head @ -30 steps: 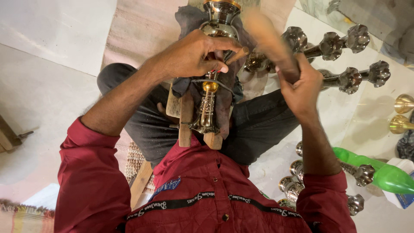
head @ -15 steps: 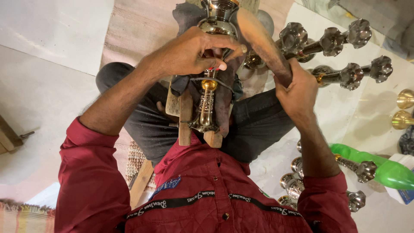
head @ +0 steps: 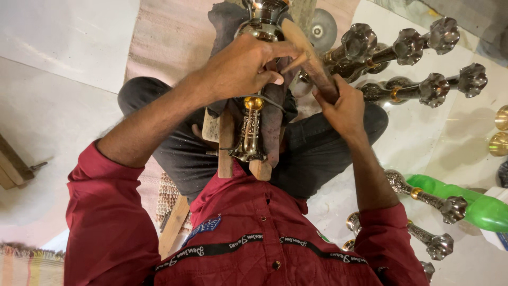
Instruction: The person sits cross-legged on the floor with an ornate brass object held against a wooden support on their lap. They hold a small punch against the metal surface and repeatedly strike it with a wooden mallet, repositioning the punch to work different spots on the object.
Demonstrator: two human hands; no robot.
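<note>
Since a moment ago, the right hand (head: 338, 108) is sitting lower and closer to the lap, and the wooden stick (head: 312, 55) it carries is now slanting up toward the top of the metal stem (head: 251, 130) instead of swinging out to the side; the left hand (head: 241, 69) is staying put in the same grip. The left fingers are curling tightly over the upper part of the stem, just under its bulbous polished top (head: 262, 21), with the fingertips meeting the stick. The right fingers are clenching round the lower end of the stick, thumb lying along it. The stem is standing upright between the knees, wedged against wooden blocks (head: 227, 143) and a dark cloth (head: 272, 122), its gold collar showing just below the left hand. To the right, finished stems (head: 402, 47) with flower-shaped ends are lying in rows on the pale floor, and more (head: 423, 198) are lying nearer the right elbow. A green plastic bottle (head: 476, 204) is lying at the right edge, beside a white box corner (head: 497, 238). On the red shirt (head: 254, 233), a black strip with pale lettering is running across the chest, and a small blue patch is sitting on its left.
</note>
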